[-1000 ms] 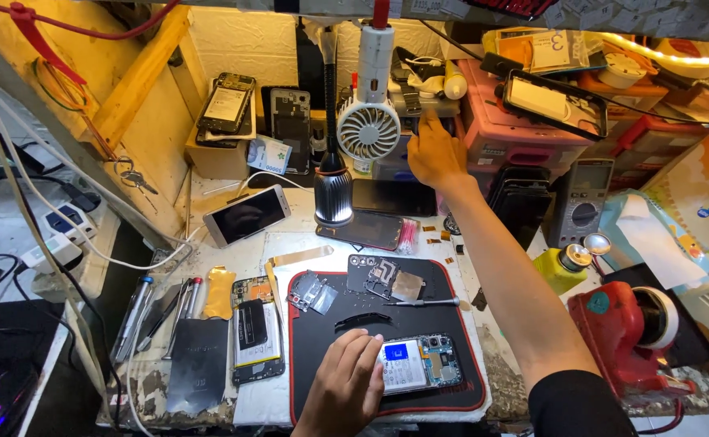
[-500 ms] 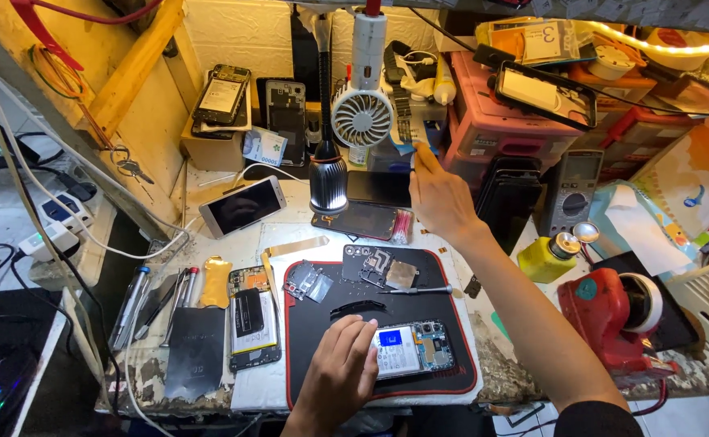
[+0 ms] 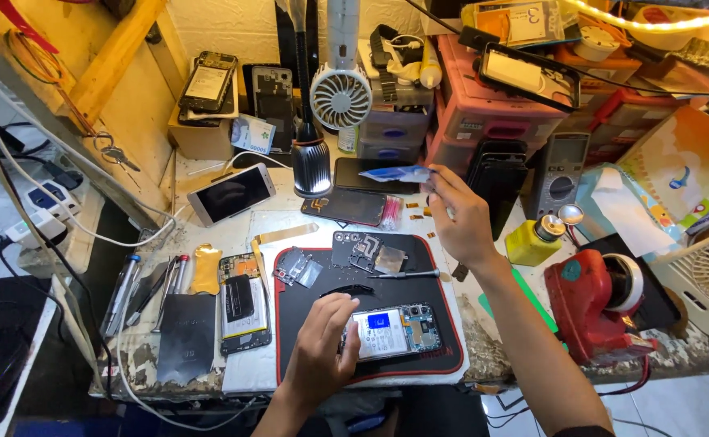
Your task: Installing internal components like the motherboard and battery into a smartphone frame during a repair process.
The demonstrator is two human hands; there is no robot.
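Two hands busy: left hand [image 3: 322,344] presses fingers flat on the opened phone [image 3: 391,330], which lies on the black mat [image 3: 306,360] near the table's front edge. Right hand [image 3: 461,214] is raised above the bench, pinching a small blue-white packet [image 3: 395,173]. Screwdriver [image 3: 407,274] lies on the mat between them.

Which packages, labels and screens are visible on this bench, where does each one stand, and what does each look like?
small packet: held by the right hand above the bench, flat, blue and clear.
opened phone: on the black mat under the left hand, white label with a blue patch.
silver phone: left of the lamp base, dark blank screen.
white box: at the back, small, green mark.
multimeter: right rear, grey, upright.
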